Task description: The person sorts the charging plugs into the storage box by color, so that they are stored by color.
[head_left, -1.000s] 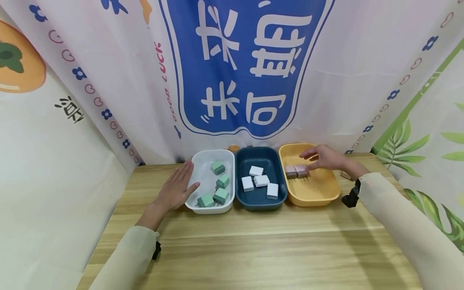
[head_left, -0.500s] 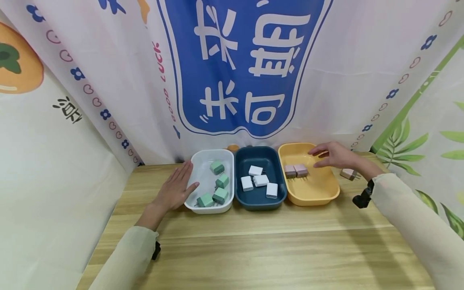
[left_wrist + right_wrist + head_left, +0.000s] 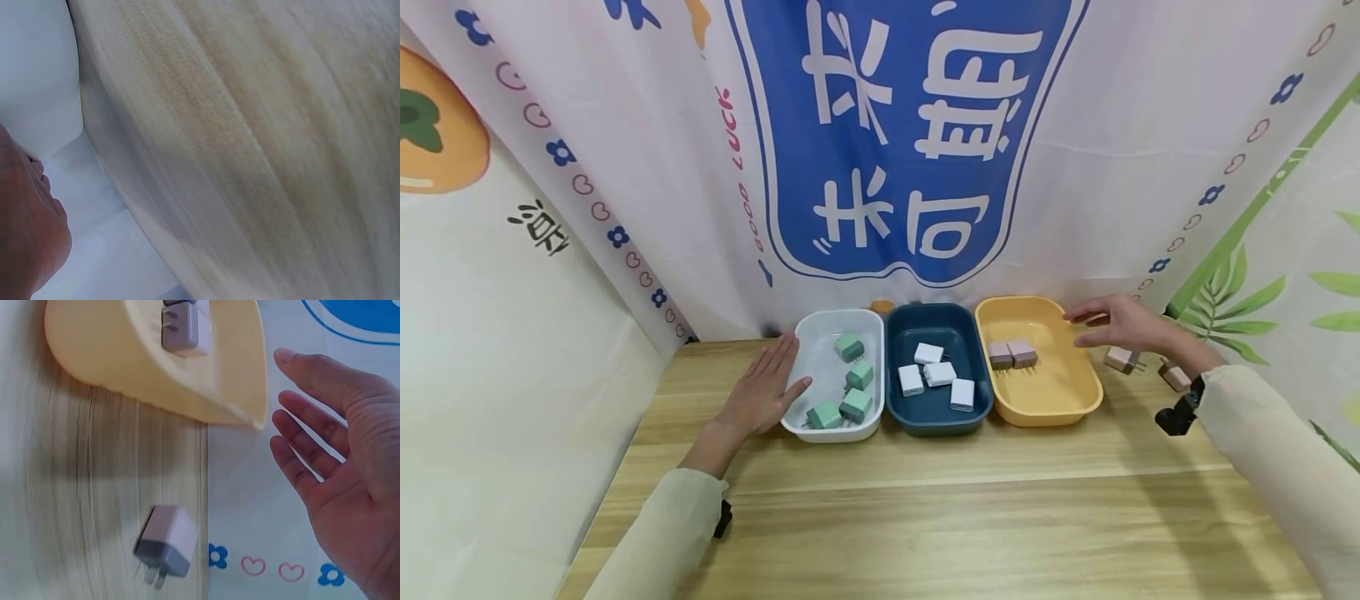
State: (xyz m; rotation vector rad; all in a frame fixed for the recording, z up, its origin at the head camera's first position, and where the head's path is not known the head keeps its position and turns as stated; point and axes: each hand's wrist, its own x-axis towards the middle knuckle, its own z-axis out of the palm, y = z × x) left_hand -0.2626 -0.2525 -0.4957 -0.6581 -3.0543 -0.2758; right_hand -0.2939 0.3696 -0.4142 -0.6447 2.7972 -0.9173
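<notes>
My left hand [image 3: 762, 390] rests with straight fingers against the left side of the white bin [image 3: 808, 333], which holds several green plug chargers [image 3: 857, 405]. Over the right rim of the yellow bin [image 3: 1052, 392] hovers my right hand [image 3: 1116, 323], its fingers loosely spread and nothing between them. Two pink plug chargers [image 3: 1022, 353] lie side by side in that bin. Outside it, a pink charger [image 3: 1122, 359] lies on the table under the right hand, prongs showing in the right wrist view. Another pink charger [image 3: 1175, 375] is partly hidden by the right wrist.
Between the white and yellow bins stands a dark blue bin [image 3: 940, 425] with several white chargers [image 3: 962, 394]. All three bins stand in a row at the back of the wooden table [image 3: 925, 517], close to a printed curtain [image 3: 700, 250].
My right hand has moved right, from above the pink chargers in the yellow bin to its right rim, uncovering the chargers on the table. The left hand stays put.
</notes>
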